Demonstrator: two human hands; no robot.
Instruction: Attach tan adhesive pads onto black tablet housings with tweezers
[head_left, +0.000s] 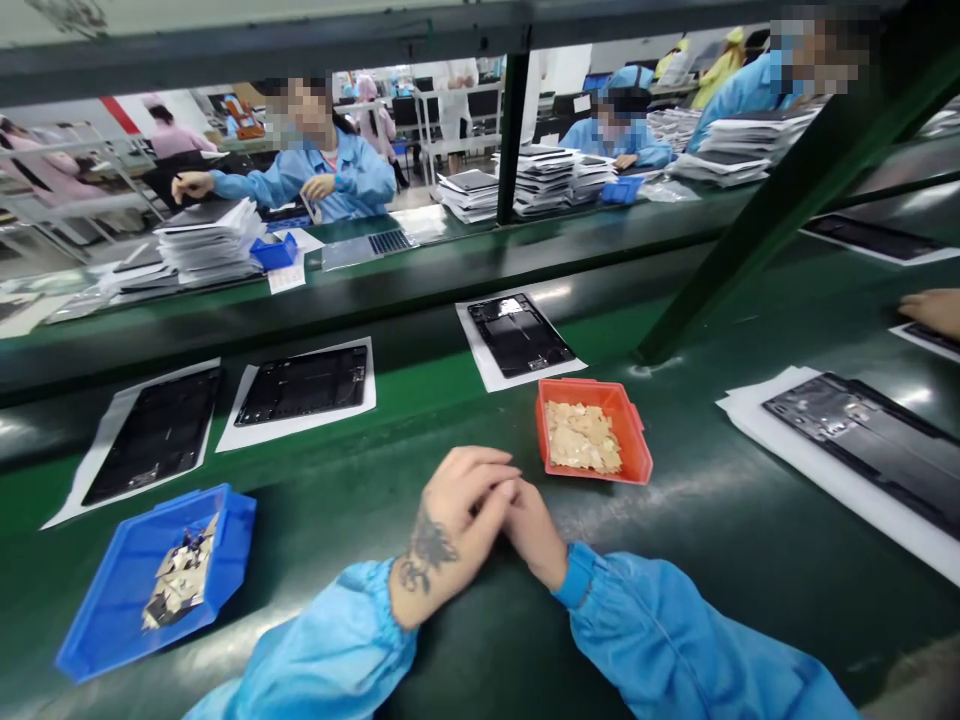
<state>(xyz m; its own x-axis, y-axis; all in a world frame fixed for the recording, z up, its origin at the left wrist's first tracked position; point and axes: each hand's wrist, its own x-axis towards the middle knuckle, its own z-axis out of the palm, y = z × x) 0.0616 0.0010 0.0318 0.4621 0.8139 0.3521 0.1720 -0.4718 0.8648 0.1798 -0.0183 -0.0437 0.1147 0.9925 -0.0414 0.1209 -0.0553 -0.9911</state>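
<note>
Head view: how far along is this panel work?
Done, perhaps: the blue tray's silvery scraps. In hand: the left hand and right hand meet beside the orange tray, any held piece hidden. Left: that tray's many beige pieces, and black panels on white sheets, their state unclear.

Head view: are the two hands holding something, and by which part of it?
The left hand and right hand meet beside the orange bin. Their fingers hide any small thing, so a hold cannot be told.

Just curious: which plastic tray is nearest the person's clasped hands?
The orange plastic tray holding pale chips, beside the clasped hands; the blue plastic tray sits farther left.
</note>
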